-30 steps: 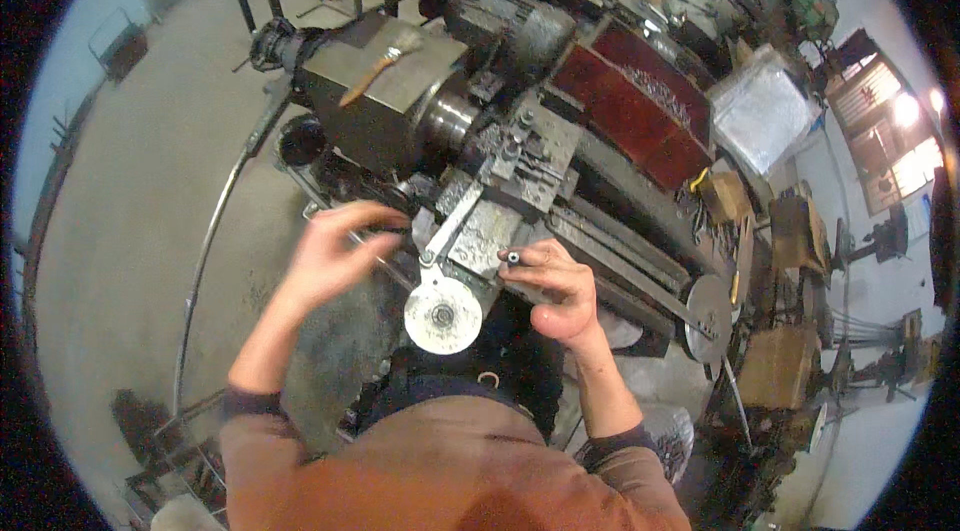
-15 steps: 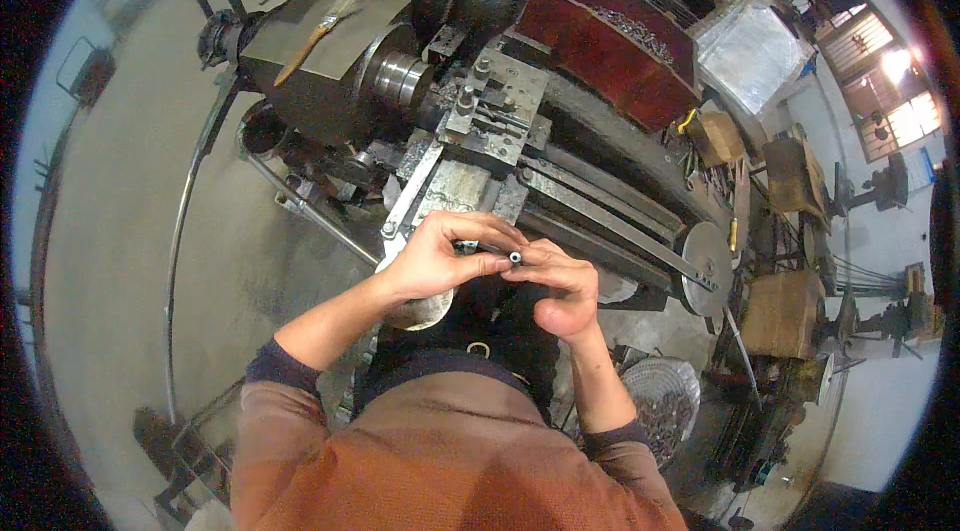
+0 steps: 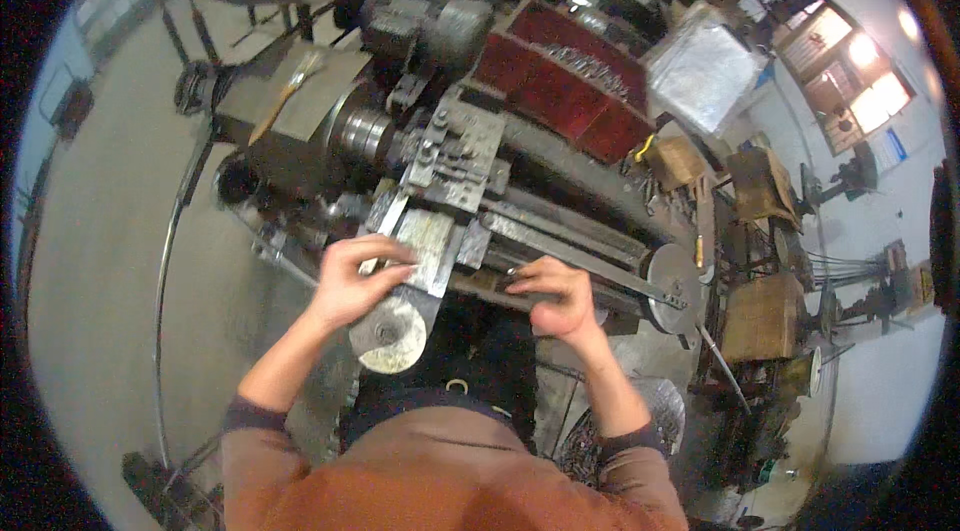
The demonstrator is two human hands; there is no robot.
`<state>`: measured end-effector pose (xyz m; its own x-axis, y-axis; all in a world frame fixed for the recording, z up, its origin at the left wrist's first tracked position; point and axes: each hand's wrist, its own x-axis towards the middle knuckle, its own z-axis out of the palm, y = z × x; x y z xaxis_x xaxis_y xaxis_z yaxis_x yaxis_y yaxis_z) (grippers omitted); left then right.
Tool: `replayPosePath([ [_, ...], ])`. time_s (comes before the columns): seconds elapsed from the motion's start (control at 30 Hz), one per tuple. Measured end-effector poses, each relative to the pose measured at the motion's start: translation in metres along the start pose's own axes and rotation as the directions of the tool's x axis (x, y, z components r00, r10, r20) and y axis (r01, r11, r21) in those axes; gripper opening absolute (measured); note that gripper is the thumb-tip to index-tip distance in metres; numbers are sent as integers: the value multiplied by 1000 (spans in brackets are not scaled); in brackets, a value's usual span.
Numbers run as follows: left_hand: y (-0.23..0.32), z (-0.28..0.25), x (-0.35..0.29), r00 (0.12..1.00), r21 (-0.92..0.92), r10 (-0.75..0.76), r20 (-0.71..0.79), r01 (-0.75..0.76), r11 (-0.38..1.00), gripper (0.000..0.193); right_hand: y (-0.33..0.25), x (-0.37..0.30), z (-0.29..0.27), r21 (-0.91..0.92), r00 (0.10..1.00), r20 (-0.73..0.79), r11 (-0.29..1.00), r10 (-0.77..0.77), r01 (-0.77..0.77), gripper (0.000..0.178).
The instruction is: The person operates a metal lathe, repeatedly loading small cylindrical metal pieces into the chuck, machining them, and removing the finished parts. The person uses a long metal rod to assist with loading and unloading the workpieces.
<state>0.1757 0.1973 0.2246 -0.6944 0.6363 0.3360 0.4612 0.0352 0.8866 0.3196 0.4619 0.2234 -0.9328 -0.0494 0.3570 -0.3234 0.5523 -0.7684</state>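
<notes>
My left hand [image 3: 352, 279] hovers over the left edge of the lathe's cross slide [image 3: 426, 237], thumb and curved fingers apart, with nothing visible between them. My right hand [image 3: 556, 293] is to the right, in front of the lathe bed, its fingers pinched round a small metal tube [image 3: 512, 273]; only a shiny bit of it shows. Just below the left hand is a round handwheel [image 3: 388, 335] with a pale, worn face. Beyond both hands stand the tool post [image 3: 455, 166] and the lathe chuck [image 3: 362, 135].
A brush [image 3: 285, 101] lies on the headstock cover [image 3: 325, 81]. Behind the bed sits a dark red tray [image 3: 560, 81] with many small metal pieces. A round plate [image 3: 672, 283] is at the bed's right end. A basket of metal bits [image 3: 640, 421] stands low on the right.
My hands were together round the small tube and have now parted. The left has let go and moved left; the right keeps the tube. The view has shifted, uncovering the handwheel.
</notes>
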Motion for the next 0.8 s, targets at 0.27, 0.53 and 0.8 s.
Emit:
replayPosePath([
  [0.27,2,-41,-13,950,-2,-194,-244,200,980,8,19,127,-130,-353,878,-465,886,114,-302,46],
  [0.53,-80,-42,-20,965,332,-114,-236,190,924,14,36,29,-73,-324,971,-230,936,59,-134,43],
  [0.8,-116,-42,-29,959,463,-207,-192,274,843,27,33,-252,-129,-48,394,-692,507,604,-861,33],
])
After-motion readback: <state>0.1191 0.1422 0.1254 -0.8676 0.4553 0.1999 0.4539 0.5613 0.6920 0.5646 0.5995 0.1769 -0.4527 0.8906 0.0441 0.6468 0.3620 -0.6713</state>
